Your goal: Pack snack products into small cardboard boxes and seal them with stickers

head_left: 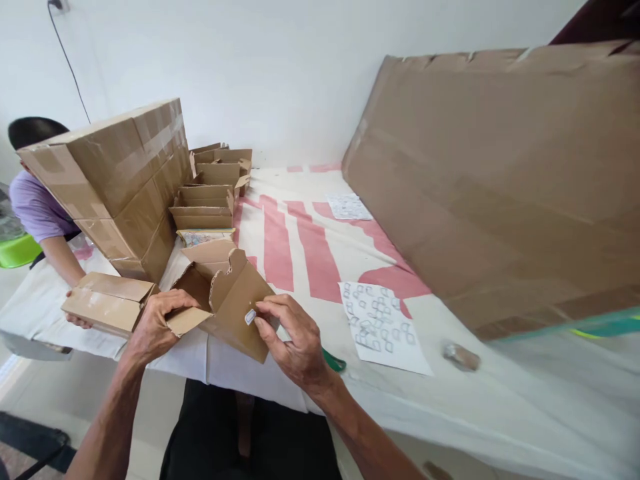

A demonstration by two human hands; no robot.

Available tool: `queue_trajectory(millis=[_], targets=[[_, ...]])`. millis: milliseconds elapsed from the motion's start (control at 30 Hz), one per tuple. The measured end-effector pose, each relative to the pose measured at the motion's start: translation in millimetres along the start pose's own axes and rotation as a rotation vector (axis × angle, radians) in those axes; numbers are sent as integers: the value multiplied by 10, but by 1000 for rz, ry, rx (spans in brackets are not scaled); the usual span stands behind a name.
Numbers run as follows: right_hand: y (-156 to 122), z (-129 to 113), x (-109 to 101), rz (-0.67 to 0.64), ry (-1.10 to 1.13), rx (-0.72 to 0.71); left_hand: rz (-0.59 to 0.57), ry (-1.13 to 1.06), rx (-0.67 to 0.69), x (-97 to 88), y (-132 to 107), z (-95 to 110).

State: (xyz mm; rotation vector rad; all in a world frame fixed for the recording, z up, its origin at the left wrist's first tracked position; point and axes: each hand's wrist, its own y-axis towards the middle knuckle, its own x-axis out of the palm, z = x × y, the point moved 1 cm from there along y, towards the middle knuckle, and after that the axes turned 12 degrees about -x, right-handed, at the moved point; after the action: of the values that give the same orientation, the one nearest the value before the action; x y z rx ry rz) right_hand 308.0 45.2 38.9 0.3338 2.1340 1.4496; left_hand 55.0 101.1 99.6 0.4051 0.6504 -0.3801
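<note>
An open cardboard box [240,307] is tilted in front of me at the table's front edge, its flaps standing up. My left hand [163,320] is closed on a side flap of this box, fingers over the top. At the outer face of the box, the thumb and forefinger of my right hand [295,337] pinch the edge of a small white sticker [251,317] with a dark border. Whether the sticker is fully stuck down, I cannot tell. Left of my left hand is a narrow closed carton [107,303], touched by a co-worker's hand [79,320].
Taped cartons [125,173] are stacked at the left, beside a row of open boxes [205,207]. A sheet of printed stickers [380,323] lies right of my hand, another sheet [349,207] behind. A large cardboard panel [510,180] leans at the right, near a tape roll [461,357].
</note>
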Motion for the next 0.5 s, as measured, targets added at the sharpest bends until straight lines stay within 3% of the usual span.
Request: queue_trajectory(millis=[500], targets=[[-50, -69, -20, 43, -38, 27, -8, 35, 22, 10, -14, 10]])
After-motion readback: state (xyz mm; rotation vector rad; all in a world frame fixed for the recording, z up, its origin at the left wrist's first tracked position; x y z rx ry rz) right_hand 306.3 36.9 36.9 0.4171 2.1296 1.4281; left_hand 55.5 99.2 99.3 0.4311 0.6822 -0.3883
